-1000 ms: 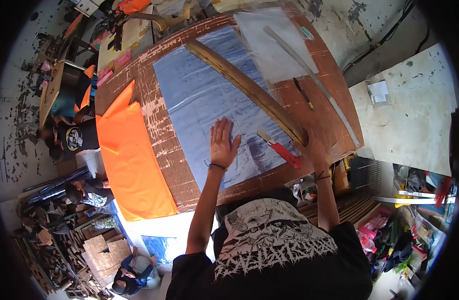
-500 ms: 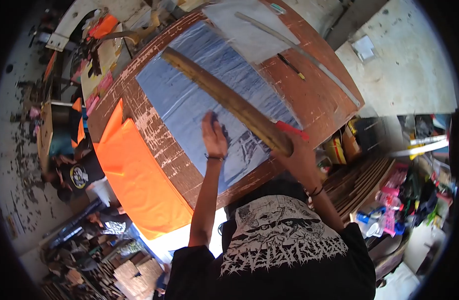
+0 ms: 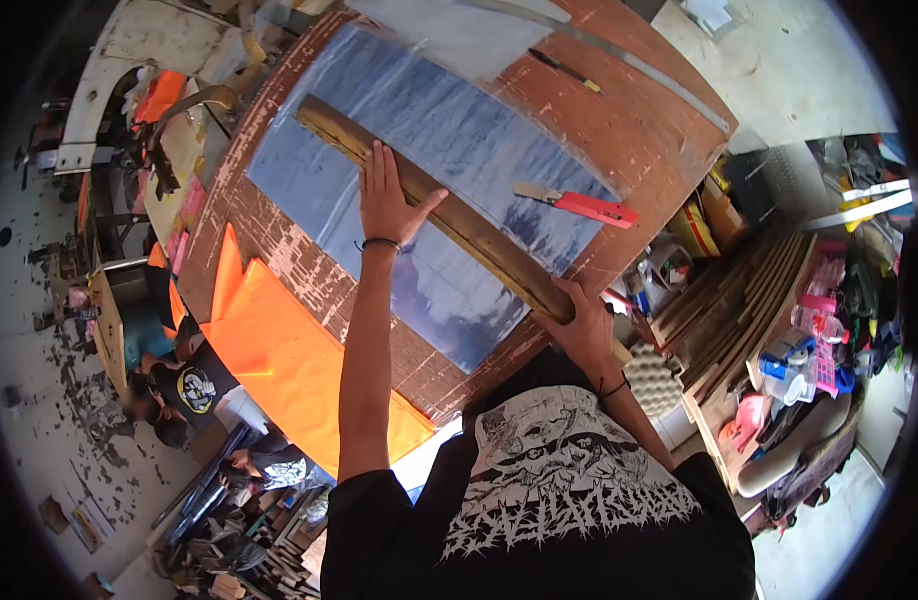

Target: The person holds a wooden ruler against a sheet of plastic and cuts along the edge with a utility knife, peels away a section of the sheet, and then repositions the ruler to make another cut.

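Observation:
A long wooden bar (image 3: 459, 215), brown on top with a yellowish side, lies diagonally over a glossy blue-and-white patterned sheet (image 3: 509, 130). My left hand (image 3: 391, 205) rests on the bar with its fingers stretched out and the thumb spread. At the bar's near end, my right hand (image 3: 582, 325) is closed around the wood. A red utility knife (image 3: 594, 208) with its blade showing lies on the sheet's right edge, apart from both hands. Under everything is a worn brown tabletop (image 3: 299, 260).
Folded orange material (image 3: 289, 350) covers the table's left edge. A black-and-yellow pen-like tool (image 3: 564, 70), a long metal strip (image 3: 659, 75) and a whitish sheet (image 3: 449, 35) lie toward the back. Stacked wooden strips (image 3: 734, 290) stand right of the table. Other people (image 3: 189, 390) are at the left.
My left hand has come up and onto the bar. The bar now lies lower against the sheet. The red knife, earlier partly hidden by my right hand, shows in full.

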Available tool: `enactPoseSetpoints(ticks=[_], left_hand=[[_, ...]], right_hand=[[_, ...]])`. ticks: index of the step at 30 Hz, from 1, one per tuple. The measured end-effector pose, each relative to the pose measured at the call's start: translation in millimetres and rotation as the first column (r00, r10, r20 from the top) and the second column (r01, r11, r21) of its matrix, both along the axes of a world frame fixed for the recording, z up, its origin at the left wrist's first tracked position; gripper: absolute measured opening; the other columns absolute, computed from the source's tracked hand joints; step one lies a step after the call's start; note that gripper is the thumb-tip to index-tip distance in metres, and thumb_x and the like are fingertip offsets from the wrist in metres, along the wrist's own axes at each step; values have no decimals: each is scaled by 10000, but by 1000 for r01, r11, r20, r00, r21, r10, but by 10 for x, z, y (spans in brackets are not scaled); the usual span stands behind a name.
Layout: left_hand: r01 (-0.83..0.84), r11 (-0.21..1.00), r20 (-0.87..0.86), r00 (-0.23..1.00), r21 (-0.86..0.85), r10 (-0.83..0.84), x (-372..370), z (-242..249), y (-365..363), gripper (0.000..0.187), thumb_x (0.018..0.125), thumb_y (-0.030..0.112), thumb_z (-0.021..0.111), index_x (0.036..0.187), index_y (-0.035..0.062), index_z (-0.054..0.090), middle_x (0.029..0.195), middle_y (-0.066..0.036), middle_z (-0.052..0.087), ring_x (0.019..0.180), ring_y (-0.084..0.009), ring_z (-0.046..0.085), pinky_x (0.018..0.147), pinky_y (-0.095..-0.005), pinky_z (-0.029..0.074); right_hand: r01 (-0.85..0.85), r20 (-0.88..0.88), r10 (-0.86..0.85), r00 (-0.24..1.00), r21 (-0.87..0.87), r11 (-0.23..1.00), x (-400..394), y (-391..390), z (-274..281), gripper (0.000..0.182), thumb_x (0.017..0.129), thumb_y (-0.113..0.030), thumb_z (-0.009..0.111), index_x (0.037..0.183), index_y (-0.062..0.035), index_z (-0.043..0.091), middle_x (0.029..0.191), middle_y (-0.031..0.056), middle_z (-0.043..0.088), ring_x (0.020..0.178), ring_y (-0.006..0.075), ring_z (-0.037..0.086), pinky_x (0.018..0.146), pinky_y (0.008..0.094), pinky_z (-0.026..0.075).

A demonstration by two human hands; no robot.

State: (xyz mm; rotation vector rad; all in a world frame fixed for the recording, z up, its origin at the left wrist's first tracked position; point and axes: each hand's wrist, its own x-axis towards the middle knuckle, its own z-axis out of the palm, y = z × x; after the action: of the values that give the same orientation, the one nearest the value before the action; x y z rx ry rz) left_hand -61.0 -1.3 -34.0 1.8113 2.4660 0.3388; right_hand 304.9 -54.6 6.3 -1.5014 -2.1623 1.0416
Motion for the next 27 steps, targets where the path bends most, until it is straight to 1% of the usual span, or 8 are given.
enactPoseSetpoints(ticks=[2, 5, 8, 14, 17, 20, 23, 27], left_hand=[[9, 999, -17, 1000, 33, -8, -3, -20, 0, 1292, 735, 822, 643, 1572, -55, 193, 1664, -209, 160, 1549, -347, 131, 1264, -470, 139], [-73, 993, 90, 994, 96, 64, 51, 14, 3, 1317, 718, 830, 650, 1569, -63, 190, 1661, -219, 159, 1551, -350, 120, 1265, -468, 135], [-37, 999, 11, 999, 21, 36, 4, -28, 25, 1339, 704, 839, 652, 1567, -72, 185, 1660, -225, 158, 1552, -353, 112, 1265, -468, 134], [-20, 1000, -2, 1000, 14, 20, -5, -6, 50, 1334, 702, 841, 653, 1556, -81, 205, 1659, -223, 162, 1550, -352, 123, 1266, -464, 136], [-10, 999, -23, 1000, 39, 11, 10, 17, 44, 1263, 747, 789, 666, 1562, -60, 207, 1647, -216, 202, 1539, -354, 160, 1264, -458, 162], [-13, 999, -10, 1000, 34, 14, 9, 25, 59, 1262, 743, 792, 667, 1559, -59, 218, 1648, -214, 199, 1537, -353, 168, 1264, -460, 163], [-23, 999, 24, 999, 27, 23, 4, 21, 67, 1322, 699, 829, 668, 1547, -85, 228, 1652, -226, 179, 1543, -353, 147, 1266, -463, 146], [-26, 997, 26, 999, 69, 24, 11, 7, 54, 1307, 708, 811, 681, 1544, -89, 234, 1643, -236, 198, 1532, -365, 181, 1260, -469, 173]], right_hand=[[13, 4, -13, 1000, 0, 1000, 6, 22, 39, 611, 745, -352, 863, 1280, -159, 640, 974, 98, 639, 867, 303, 675, 702, 425, 563], [3, -2, -3, 1000, 23, 1000, -11, 83, 3, 613, 741, -354, 866, 1277, -158, 643, 957, 86, 628, 845, 292, 669, 686, 417, 564], [-6, -4, 7, 1000, 13, 1000, 7, 103, 12, 618, 741, -348, 867, 1282, -155, 639, 962, 81, 627, 849, 287, 670, 691, 416, 564], [-17, -24, 18, 1000, 44, 999, -5, 85, -36, 634, 749, -347, 863, 1300, -144, 624, 965, 72, 626, 862, 274, 669, 694, 409, 565], [-23, -15, 24, 1000, 37, 999, 3, 91, -26, 638, 755, -352, 858, 1308, -144, 617, 970, 70, 627, 860, 274, 670, 692, 407, 565], [-28, 6, 28, 1000, 28, 999, -2, 79, -5, 638, 761, -355, 854, 1313, -146, 613, 973, 71, 629, 851, 282, 672, 684, 410, 565], [-25, 11, 25, 1000, 22, 999, -13, 84, 20, 636, 764, -359, 852, 1314, -147, 611, 972, 73, 629, 846, 290, 676, 674, 417, 563], [-32, 9, 32, 999, -5, 999, -3, 95, 35, 639, 765, -365, 852, 1315, -149, 610, 975, 74, 632, 848, 297, 679, 670, 424, 562]])
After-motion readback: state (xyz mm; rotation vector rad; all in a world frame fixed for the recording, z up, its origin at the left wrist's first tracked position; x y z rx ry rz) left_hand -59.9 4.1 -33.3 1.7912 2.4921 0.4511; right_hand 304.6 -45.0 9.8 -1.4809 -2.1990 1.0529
